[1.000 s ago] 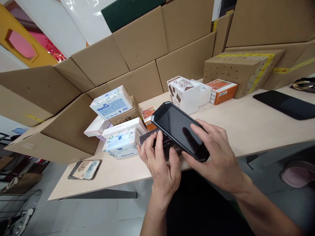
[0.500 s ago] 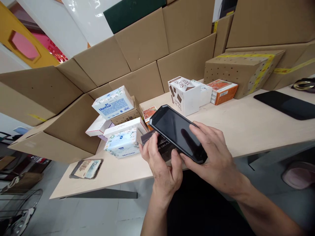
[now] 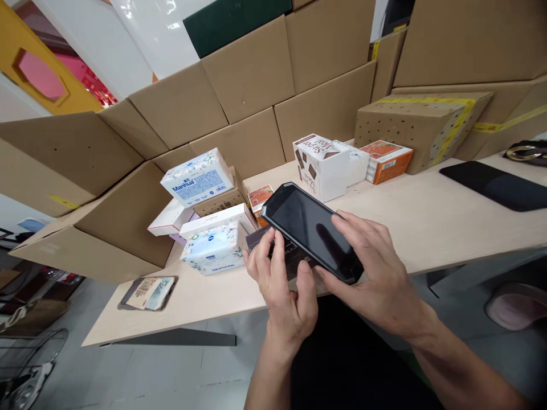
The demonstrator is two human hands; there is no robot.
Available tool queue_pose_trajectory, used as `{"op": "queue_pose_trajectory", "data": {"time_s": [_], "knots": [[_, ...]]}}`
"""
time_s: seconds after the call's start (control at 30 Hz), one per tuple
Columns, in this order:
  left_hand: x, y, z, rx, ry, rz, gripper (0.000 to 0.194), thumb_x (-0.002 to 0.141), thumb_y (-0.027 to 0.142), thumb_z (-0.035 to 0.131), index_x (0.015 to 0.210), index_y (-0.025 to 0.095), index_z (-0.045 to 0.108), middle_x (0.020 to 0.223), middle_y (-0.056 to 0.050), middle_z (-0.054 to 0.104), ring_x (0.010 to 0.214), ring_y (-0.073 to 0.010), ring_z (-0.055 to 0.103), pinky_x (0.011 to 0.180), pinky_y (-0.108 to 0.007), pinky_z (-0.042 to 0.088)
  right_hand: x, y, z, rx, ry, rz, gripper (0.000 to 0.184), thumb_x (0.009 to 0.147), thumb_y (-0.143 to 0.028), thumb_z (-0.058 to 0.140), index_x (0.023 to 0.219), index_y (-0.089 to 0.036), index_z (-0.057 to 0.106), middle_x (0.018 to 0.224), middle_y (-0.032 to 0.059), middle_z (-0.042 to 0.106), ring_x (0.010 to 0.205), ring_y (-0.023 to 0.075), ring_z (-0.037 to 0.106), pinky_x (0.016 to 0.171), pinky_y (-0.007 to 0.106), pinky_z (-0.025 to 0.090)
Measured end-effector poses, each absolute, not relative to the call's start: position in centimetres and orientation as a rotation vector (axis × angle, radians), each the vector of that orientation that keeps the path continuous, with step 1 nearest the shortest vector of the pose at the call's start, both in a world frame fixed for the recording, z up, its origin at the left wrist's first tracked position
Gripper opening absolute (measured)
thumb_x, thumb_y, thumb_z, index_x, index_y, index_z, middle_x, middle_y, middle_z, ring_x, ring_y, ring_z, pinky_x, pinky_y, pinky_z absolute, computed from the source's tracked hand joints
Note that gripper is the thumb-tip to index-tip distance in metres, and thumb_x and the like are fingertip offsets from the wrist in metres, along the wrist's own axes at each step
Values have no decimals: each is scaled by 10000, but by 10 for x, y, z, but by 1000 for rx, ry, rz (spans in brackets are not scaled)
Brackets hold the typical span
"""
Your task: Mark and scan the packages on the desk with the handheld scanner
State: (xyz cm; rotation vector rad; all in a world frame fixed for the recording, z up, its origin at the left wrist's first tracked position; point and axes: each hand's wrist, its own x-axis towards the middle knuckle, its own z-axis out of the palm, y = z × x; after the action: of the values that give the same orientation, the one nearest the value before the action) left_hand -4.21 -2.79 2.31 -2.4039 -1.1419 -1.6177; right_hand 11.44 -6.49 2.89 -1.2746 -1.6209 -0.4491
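A black smartphone (image 3: 314, 228) with a dark screen is held tilted above the front of the table. My right hand (image 3: 376, 273) grips its lower right end, thumb beneath and fingers along the upper edge. My left hand (image 3: 284, 285) has its fingertips closed against the phone's near left edge, the thumb a little apart from it. Behind the left fingers and under the phone is a dark box (image 3: 293, 257) with faint lettering, partly hidden. Left of it lies a white and blue tissue pack (image 3: 216, 247).
More boxes and another tissue pack (image 3: 199, 176) are stacked at the left. A white box (image 3: 320, 171) and an orange box (image 3: 388, 162) stand farther back. Banknotes on a dark tray (image 3: 149, 293) and a black flat item (image 3: 498, 183) lie at the sides. Cardboard walls (image 3: 252, 74) border the table.
The phone has shifted very slightly to the right in both hands. My left fingertips have moved a little along its edge. The view has moved slightly.
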Motion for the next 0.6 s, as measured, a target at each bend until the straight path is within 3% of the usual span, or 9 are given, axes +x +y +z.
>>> {"op": "queue_pose_trajectory", "data": {"time_s": [0.23,0.6], "knots": [[-43,-31,23,-2439,-1176,-1791,548,954,241,551,1495,271,466,1447,-115,497,1402,-291,435,1203,-537,276,116,-65,28,-1266,-1630,-422,701,848,-322,711,1454,-108,430,1369,242,569,1281,372,550,1033,572,504],[-39,-26,21,-2292,-1136,-1664,667,907,199,588,1533,179,356,1475,-179,503,1421,-298,439,1197,-520,300,113,-66,24,-1304,-1589,-408,706,837,-313,711,1453,-125,424,1378,230,556,1273,372,541,1040,572,492]]}}
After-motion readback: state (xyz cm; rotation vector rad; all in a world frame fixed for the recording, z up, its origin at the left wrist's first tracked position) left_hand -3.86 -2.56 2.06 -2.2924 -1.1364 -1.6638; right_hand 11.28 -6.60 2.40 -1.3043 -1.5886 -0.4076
